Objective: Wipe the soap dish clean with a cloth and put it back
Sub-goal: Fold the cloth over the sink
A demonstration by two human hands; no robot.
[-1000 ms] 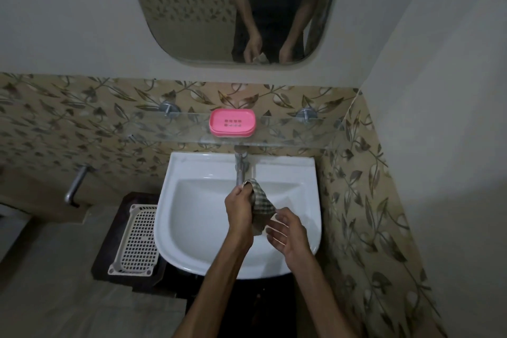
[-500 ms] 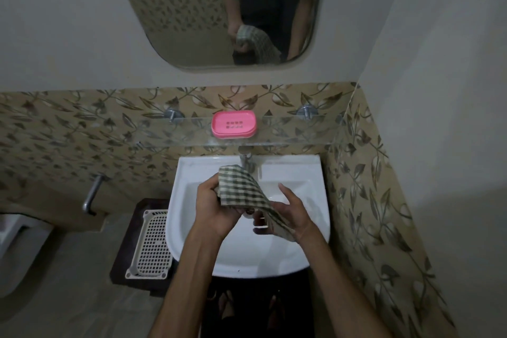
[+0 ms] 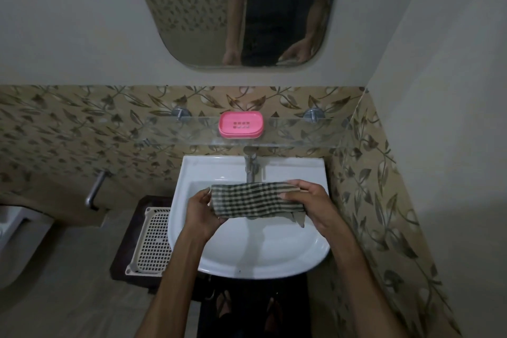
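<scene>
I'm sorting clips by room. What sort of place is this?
A small bathroom, most likely in a home: a white sink with a tap, a mirror above it, and a pink soap dish on a glass shelf.

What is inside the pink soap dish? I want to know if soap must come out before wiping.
The soap dish on the glass shelf shows only its slotted pink insert, no soap. Below the insert is hidden.

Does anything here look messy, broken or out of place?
Nothing stands out. The pink soap dish sits flat on the glass shelf, and both hands hold the checked cloth over the sink.
</scene>
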